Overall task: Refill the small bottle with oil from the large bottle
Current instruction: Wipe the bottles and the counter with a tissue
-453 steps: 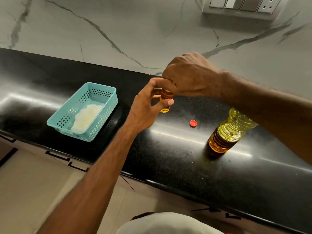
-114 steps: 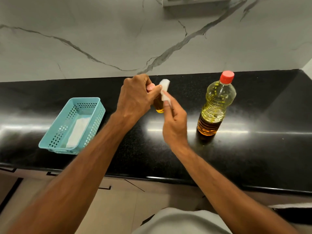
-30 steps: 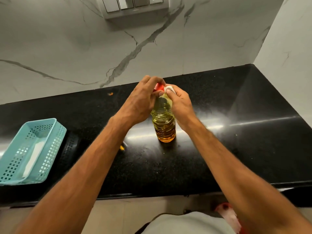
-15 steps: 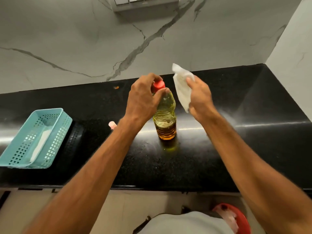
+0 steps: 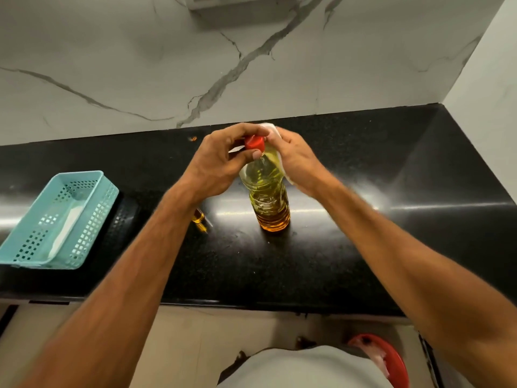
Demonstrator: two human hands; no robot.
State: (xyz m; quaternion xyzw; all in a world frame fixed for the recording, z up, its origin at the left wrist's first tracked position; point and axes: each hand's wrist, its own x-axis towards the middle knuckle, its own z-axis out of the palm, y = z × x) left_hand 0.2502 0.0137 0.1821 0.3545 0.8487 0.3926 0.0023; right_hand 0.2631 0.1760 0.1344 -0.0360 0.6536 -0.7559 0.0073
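Right now the large oil bottle (image 5: 268, 197) stands upright on the black tabletop (image 5: 349, 247), its long axis vertical, directly ahead of the person and between both hands. The left hand (image 5: 218, 163) comes in from the left, with thumb and fingers curled round the red cap (image 5: 254, 142) at the top. The right hand (image 5: 296, 161) is pressed against the bottle's shoulder from the right, fingers closed on a white tissue (image 5: 275, 135) that lies between palm and plastic. So both hands touch the bottle at its upper end; its base sits free on the tabletop.

The small bottle (image 5: 199, 217) stands to the left of the large one and a little nearer the person, partly hidden behind the left forearm, so whether it is capped is hard to say. It lies on the left hand's side, the nearer one to reach it. A teal basket (image 5: 33, 242) with white tissue inside sits well apart at far left.

Wiping the large bottle's neck looks like the step in hand.
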